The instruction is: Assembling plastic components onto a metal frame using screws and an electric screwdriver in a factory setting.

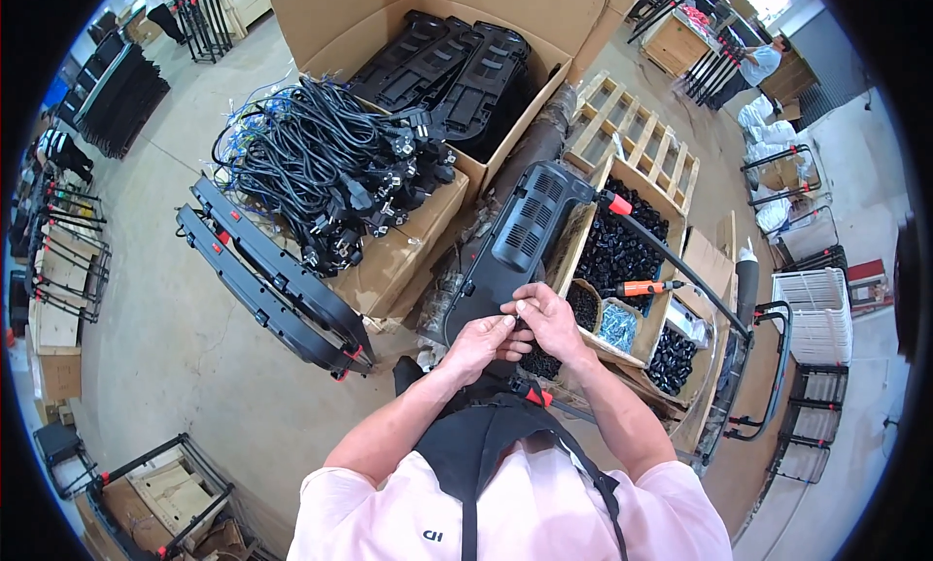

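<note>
My left hand [483, 347] and my right hand [550, 324] meet close together, their fingertips pinched. Whatever they grip between them is too small to make out. Just beyond my fingers lies a long black plastic housing [476, 294] with a vented hump, resting on a wrapped support. A black tubular handle frame [685, 277] with a red joint extends from it to the right. Beside my right hand stands a wooden bin [644, 345] of small parts, among them black plastic knobs [622, 240], silvery screws [618, 326] and an orange power screwdriver [641, 288].
A heap of black power cords [311, 153] tops a carton at the left. Behind it, a large cardboard box [340, 27] contains several black housings [486, 80]. Two curved black assemblies [262, 289] lean nearby. A wooden pallet [637, 138] lies beyond the bin; a person [760, 66] is at far right.
</note>
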`<state>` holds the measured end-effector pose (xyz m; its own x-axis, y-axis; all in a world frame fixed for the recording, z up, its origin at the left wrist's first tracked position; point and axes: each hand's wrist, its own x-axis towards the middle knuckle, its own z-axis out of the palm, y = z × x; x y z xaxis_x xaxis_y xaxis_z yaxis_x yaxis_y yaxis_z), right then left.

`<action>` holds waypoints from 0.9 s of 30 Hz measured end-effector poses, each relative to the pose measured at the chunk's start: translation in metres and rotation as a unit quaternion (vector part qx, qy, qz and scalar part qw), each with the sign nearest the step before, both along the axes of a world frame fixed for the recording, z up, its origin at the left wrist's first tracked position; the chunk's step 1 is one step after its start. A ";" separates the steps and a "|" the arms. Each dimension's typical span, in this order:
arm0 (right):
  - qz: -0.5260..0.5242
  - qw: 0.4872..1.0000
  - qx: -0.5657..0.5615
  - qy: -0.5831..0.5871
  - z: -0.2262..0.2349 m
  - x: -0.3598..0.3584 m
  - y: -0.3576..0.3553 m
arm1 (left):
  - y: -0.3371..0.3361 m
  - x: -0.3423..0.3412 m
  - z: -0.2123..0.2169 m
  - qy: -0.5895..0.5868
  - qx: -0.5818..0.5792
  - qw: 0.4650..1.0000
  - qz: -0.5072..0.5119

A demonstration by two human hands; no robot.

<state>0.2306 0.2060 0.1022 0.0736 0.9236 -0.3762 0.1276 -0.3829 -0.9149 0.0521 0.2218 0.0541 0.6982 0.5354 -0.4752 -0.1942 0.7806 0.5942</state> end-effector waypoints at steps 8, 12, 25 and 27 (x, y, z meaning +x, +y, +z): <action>0.224 0.863 0.283 -0.355 0.027 0.020 0.008 | 0.014 0.006 -0.009 -0.012 -0.068 0.997 0.028; 0.272 0.816 0.320 -0.397 0.037 0.026 0.021 | 0.021 0.012 0.000 0.005 -0.062 0.997 0.041; 0.093 0.809 0.341 -0.470 -0.004 0.086 0.168 | 0.015 -0.003 0.016 0.038 -0.025 0.997 0.062; 0.102 0.803 0.342 -0.478 -0.014 0.092 0.190 | 0.008 -0.008 0.016 0.050 -0.027 0.996 0.067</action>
<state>0.3225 0.3955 0.0881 -0.1523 0.9194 0.3626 0.8924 0.2856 -0.3495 0.0442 0.2294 0.0702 0.5696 0.5927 -0.5694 -0.2403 0.7826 0.5742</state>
